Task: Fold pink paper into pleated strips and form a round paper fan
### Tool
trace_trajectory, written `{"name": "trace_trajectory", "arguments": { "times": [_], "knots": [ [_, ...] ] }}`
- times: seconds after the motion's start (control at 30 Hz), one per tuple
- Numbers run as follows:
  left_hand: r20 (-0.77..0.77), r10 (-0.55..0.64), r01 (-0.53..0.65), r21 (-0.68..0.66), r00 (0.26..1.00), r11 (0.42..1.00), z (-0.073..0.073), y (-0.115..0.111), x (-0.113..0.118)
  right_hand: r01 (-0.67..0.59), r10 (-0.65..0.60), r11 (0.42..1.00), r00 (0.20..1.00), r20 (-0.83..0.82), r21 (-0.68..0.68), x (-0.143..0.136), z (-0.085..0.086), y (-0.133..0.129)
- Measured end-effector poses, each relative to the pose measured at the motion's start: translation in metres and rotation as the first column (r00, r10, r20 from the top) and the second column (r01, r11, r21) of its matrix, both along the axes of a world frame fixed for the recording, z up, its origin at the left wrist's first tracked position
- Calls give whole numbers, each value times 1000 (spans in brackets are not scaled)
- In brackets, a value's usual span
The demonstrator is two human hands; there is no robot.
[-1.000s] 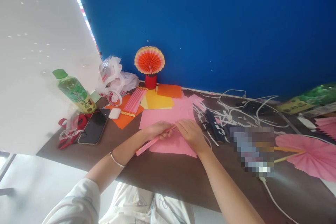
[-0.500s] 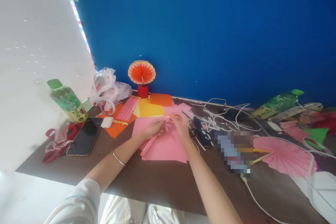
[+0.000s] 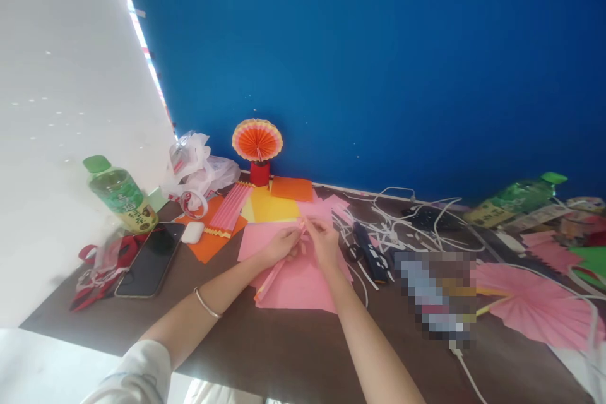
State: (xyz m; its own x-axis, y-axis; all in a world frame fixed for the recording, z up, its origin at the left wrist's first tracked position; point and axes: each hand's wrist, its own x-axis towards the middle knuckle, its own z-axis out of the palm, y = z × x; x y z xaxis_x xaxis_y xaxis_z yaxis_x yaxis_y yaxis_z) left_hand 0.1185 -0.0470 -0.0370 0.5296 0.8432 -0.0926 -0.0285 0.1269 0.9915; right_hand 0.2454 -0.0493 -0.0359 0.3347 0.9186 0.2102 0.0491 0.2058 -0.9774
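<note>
Both hands work on a narrow pleated strip of pink paper [image 3: 271,281] with an orange-yellow edge, held at a slant over a stack of pink sheets [image 3: 303,293]. My left hand [image 3: 283,245] is closed around the strip's middle. At its far end, my right hand [image 3: 322,241] pinches the paper between thumb and fingers. The fingertips of the two hands nearly meet, and part of the strip is hidden by them. To the left a finished pleated pink paper [image 3: 231,209] with yellow edges rests on orange paper [image 3: 202,251].
A round paper fan [image 3: 257,140] stands at the back on a red base [image 3: 260,173]. On the left are a phone [image 3: 150,260], a green-capped bottle [image 3: 120,194] and a tape roll [image 3: 194,203]. White cables [image 3: 398,233] and a pink fan [image 3: 540,303] lie on the right.
The camera view has tilted up slightly, so the table sits lower in the picture. Both hands stay on the pleated strip, and the right fingers have shifted slightly along its far end.
</note>
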Motion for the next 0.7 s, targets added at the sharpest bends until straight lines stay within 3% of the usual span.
{"name": "trace_trajectory", "arguments": {
  "times": [0.4, 0.6, 0.7],
  "knots": [
    [-73, 25, -19, 77, 997, 997, 5, -6, 5, 0, -8, 997, 995, -100, -73, 4, -5, -1],
    [56, -96, 102, -126, 994, 987, 4, -2, 0, -62, 53, 995, 993, -107, -81, 4, -7, -4],
    [114, -132, 148, -150, 985, 977, -2, 2, -2, -60, 51, 995, 993, -108, -83, 1, -4, -6]
  ]
}}
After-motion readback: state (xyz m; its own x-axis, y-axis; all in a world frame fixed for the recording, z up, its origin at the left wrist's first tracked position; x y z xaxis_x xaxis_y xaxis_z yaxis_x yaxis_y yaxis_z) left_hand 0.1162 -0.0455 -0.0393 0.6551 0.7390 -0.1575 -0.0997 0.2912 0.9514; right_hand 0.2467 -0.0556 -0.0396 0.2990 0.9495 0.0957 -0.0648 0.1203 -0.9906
